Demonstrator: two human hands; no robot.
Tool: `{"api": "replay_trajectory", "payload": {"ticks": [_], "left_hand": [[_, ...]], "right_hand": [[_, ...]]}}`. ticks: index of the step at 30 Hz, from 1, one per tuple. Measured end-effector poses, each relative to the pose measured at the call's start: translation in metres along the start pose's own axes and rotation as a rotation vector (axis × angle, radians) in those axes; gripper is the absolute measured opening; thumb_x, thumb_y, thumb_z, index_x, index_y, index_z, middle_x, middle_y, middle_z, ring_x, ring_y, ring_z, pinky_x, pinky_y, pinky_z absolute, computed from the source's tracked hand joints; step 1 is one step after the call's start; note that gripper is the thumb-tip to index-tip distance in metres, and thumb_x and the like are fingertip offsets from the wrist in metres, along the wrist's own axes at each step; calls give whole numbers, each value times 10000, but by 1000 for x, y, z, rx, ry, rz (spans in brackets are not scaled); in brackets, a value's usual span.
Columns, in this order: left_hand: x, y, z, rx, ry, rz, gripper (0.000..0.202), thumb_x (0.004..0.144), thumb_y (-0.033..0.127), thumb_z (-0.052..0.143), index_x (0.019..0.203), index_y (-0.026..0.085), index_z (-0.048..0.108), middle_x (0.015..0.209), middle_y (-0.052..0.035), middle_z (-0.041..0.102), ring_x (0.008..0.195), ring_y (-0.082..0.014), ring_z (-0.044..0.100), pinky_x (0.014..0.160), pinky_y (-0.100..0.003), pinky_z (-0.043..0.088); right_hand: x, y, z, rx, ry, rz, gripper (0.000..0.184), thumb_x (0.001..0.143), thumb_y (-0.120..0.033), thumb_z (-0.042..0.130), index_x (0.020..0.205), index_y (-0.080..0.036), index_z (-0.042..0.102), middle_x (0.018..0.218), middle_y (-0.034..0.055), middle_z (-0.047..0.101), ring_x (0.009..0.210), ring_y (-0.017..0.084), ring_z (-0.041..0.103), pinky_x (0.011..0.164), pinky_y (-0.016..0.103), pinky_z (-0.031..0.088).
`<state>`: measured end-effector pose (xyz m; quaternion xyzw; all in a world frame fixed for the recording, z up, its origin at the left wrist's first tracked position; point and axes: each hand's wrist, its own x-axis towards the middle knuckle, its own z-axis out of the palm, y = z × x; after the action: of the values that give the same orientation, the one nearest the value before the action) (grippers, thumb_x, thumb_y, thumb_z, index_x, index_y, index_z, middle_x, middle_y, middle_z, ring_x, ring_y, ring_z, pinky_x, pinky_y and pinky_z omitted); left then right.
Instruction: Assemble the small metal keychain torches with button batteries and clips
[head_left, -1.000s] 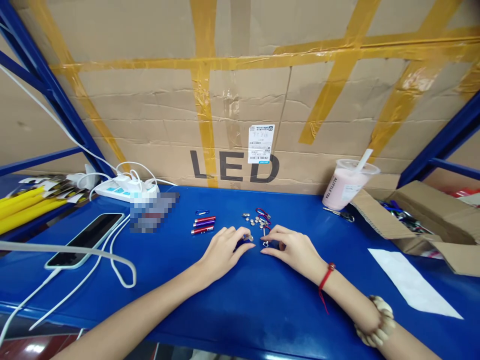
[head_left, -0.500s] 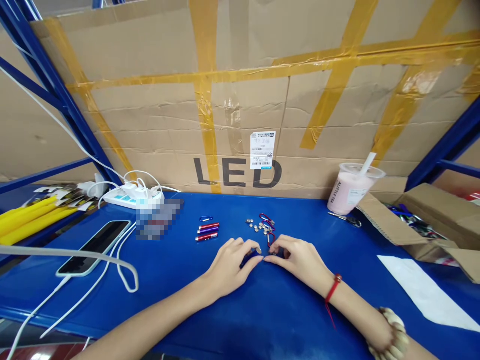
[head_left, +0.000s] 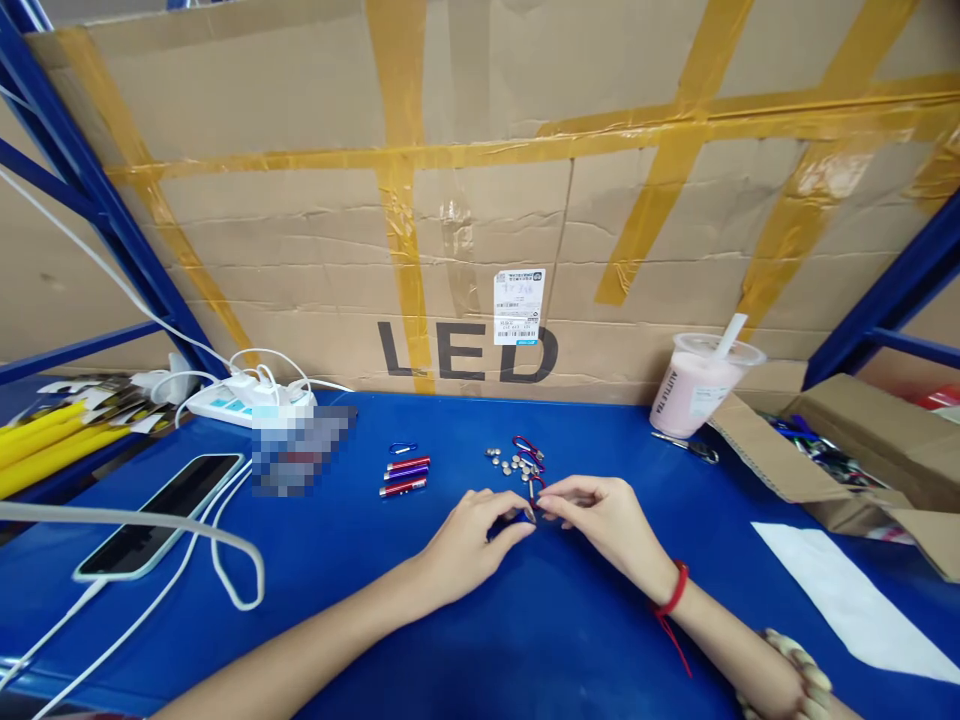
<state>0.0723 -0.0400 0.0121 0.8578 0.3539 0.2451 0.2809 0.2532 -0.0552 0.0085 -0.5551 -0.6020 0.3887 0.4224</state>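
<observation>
My left hand [head_left: 474,540] rests on the blue shelf top [head_left: 465,620] with its fingers curled round a small dark blue tube, probably a mini flashlight body [head_left: 508,522]. My right hand [head_left: 600,518] pinches a tiny silvery part at the tube's tip, the two hands touching there. Just beyond the fingers lie several small round button cells [head_left: 510,463] and coloured carabiner clips [head_left: 527,447]. To the left of them lie three small red and blue flashlights [head_left: 403,476] and a loose blue clip [head_left: 402,447].
A phone [head_left: 156,512] on a white cable lies at left, behind it a white power strip [head_left: 244,400] and yellow sticks [head_left: 52,440]. A pink drink cup [head_left: 696,388], small scissors [head_left: 686,445], an open cardboard box [head_left: 825,450] and a white sheet [head_left: 847,600] are at right.
My hands have come together from slightly apart; the right fingertips now meet the tube's tip in my left hand. The view has shifted a little.
</observation>
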Motion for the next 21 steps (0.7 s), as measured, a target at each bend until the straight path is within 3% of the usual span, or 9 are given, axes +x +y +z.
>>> {"api": "replay_trajectory", "payload": {"ticks": [6,9,14,17,21], "left_hand": [[1,-14,4,91,35,-54,218,912,293,362,979,214,554,908,6,608,849,-156,491,783,-314,335],[0,-13,5,41,54,-14,224,917,288,341,986,202,536,956,-3,599,877,-151,498,809,-302,360],[-4,-6,9,-107,92,46,183,899,283,391,985,193,524,976,-10,588,896,-125,540,800,-233,400],[-6,-3,11,-124,77,38,180,900,274,390,1002,199,519,980,-3,587,890,-119,544,789,-225,402],[-8,-2,12,-136,79,20,185,911,279,363,992,197,507,927,8,590,827,-103,547,740,-206,407]], "right_hand": [[-5,-7,2,-42,107,-189,227,654,-389,663,670,-164,688,796,49,645,661,100,602,531,160,482],[-7,-8,1,-14,139,-185,235,641,-387,674,669,-153,684,704,42,631,592,90,587,518,159,477],[-9,-6,2,65,84,-117,255,657,-387,663,727,-142,679,714,39,635,588,90,599,554,162,506],[-10,-6,3,64,34,-149,247,692,-383,636,766,-152,685,809,46,638,607,83,597,553,166,513],[-9,-8,2,3,-21,-223,198,707,-353,633,734,-166,694,794,44,638,654,82,591,526,145,474]]}}
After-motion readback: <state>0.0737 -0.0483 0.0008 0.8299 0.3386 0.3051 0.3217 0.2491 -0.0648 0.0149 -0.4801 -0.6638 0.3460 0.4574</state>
